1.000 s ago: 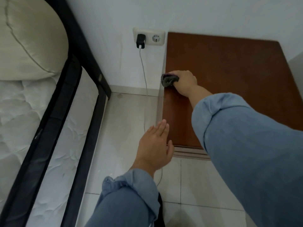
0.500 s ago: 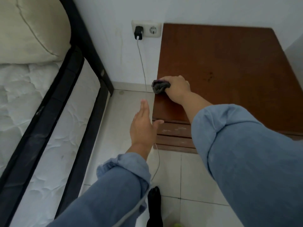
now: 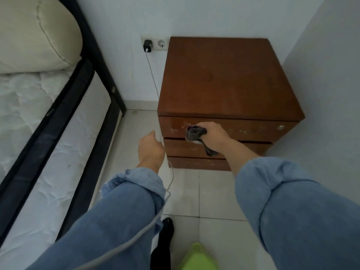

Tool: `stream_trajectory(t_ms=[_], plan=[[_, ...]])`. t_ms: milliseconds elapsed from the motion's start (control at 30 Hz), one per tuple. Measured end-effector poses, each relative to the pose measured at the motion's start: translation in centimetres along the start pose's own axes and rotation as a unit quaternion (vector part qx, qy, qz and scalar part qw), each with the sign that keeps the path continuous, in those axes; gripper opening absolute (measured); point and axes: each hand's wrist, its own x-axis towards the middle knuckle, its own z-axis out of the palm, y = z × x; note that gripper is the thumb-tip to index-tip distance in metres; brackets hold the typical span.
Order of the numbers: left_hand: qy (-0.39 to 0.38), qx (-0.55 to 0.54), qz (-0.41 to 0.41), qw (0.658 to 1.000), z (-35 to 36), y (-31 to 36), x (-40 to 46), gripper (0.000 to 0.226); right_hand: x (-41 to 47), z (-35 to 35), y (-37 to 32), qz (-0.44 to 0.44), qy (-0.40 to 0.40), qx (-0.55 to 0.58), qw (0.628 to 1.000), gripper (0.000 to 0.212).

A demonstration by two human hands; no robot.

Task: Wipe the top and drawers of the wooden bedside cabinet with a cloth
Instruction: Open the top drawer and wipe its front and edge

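- Head view, only one given. Cabinet (image 3: 224, 78) is standing in the room corner, back against the wall, three drawer fronts facing the person.
- Right hand (image 3: 213, 134) is gripping the cloth (image 3: 194, 133), fingers curled round the dark wad and pressing it onto the top drawer (image 3: 243, 128) left of centre; a tail of fabric is hanging down over the second drawer (image 3: 181, 148).
- Bunching the cloth looks deliberate: a firm pad for rubbing the pale scuffs showing along that front.
- Left hand (image 3: 151, 148) is hovering just off the cabinet's left front corner, holding nothing that I can see; fingers are loosely curled, though blur is making the tips hard to read. Probably poised to brace the cabinet.
- Cable (image 3: 153, 82) is running from the charger (image 3: 147, 45) in the wall socket (image 3: 154, 43) down past the cabinet's left side and beside the left sleeve, so it may snag.
- Judgement: top looks clean enough; drawer fronts are the step in hand.
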Motion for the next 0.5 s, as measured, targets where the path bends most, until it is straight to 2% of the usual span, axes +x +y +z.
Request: stream_trajectory(t_ms=[100, 133, 200, 267, 300, 400, 500], plan=[[0.028, -0.038, -0.001, 0.999, 0.0, 1.2, -1.3, 0.014, -2.4, -1.2, 3.9, 0.051, 0.019, 0.03, 0.998, 0.025], [0.034, -0.047, 0.003, 0.998, 0.3, 1.7, -1.5, 0.011, -3.1, -1.7, 5.2, 0.068, 0.03, 0.038, 0.996, 0.024], [0.017, -0.039, 0.021, 0.999, 0.9, 2.3, -1.2, 0.024, -4.0, -2.6, 7.3, 0.106, 0.064, 0.04, 0.992, 0.024], [-0.017, -0.068, 0.032, 0.997, 1.9, 2.8, -0.1, 0.022, -4.6, -3.6, 9.4, 0.151, 0.094, 0.043, 0.983, 0.028], [-0.035, -0.091, 0.032, 0.995, 2.2, 2.9, 0.5, 0.028, -4.7, -4.1, 10.4, 0.171, 0.106, 0.057, 0.978, 0.029], [-0.03, -0.129, 0.035, 0.991, 3.2, 2.6, 2.6, 0.047, -4.3, -5.3, 13.5, 0.213, 0.173, 0.132, 0.952, 0.039], [-0.012, -0.159, 0.022, 0.987, 4.3, 2.2, 5.0, 0.053, -3.7, -6.5, 16.4, 0.281, 0.216, 0.152, 0.923, 0.059]])
